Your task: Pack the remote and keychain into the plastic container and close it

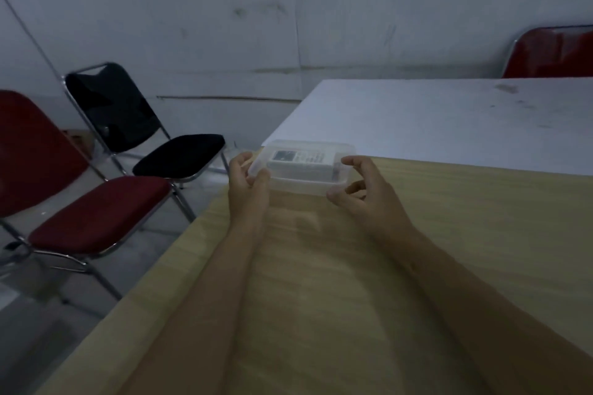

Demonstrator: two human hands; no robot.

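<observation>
A clear plastic container (298,184) stands on the wooden table (353,266) near its far edge, with a clear lid over its top. A white remote (301,161) with a small grey screen lies inside and shows through the lid. A small reddish item shows at the container's right end; I cannot tell whether it is the keychain. My left hand (247,183) grips the container's left end, thumb on the lid's corner. My right hand (362,189) hovers at the right end with fingers curled and apart, holding nothing.
A white table (449,119) adjoins the wooden one at the back. A black folding chair (179,155) and a red one (96,212) stand to the left on the floor. Another red chair (552,54) is at the far right, against the grey wall.
</observation>
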